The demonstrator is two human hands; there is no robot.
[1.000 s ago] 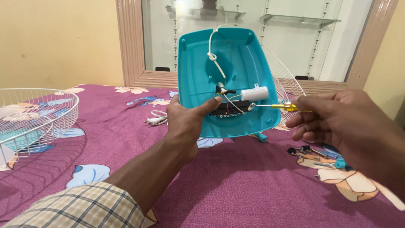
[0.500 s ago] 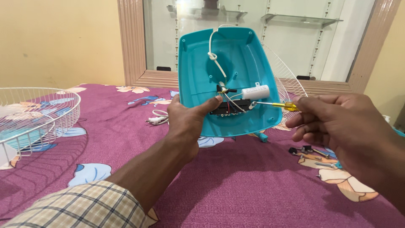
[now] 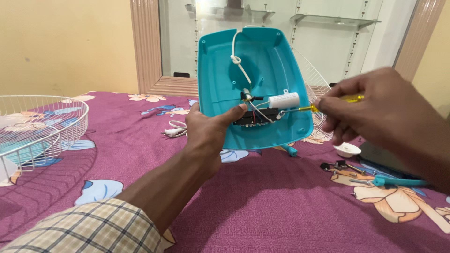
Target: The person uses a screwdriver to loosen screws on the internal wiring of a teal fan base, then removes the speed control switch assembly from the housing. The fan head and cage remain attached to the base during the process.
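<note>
Both hands work at a teal plastic housing [image 3: 262, 70] held up on edge over a bed. From seven o'clock the left forearm, in a checked sleeve [image 3: 89, 229], reaches up; the left hand [image 3: 208, 133] clamps the housing's lower left rim, thumb hooked inside near a black switch block [image 3: 253, 117], fingers hidden behind the shell. From three o'clock comes the right hand [image 3: 375, 110], curled shut around a screwdriver [image 3: 309, 107] with a yellow handle; its thin metal shaft points toward nine o'clock, the tip at the right end of the switch block, just under a white cylindrical capacitor [image 3: 283, 100].

Smooth and glossy, the housing is a rounded rectangle with a raised rim, its hollow side facing the camera. A white cord [image 3: 238, 58] enters at twelve o'clock, knotted once, and runs down to thin coloured wires by the capacitor.

At nine o'clock a white wire fan guard [image 3: 44, 126] lies on the magenta floral bedsheet [image 3: 262, 206]. A second wire grille [image 3: 311, 77] stands behind the housing at its right edge. At four o'clock lie a small white cap [image 3: 347, 150], loose dark screws [image 3: 340, 166] and a teal rod [image 3: 398, 181]. A white plug [image 3: 174, 131] rests just left of the left hand.
</note>
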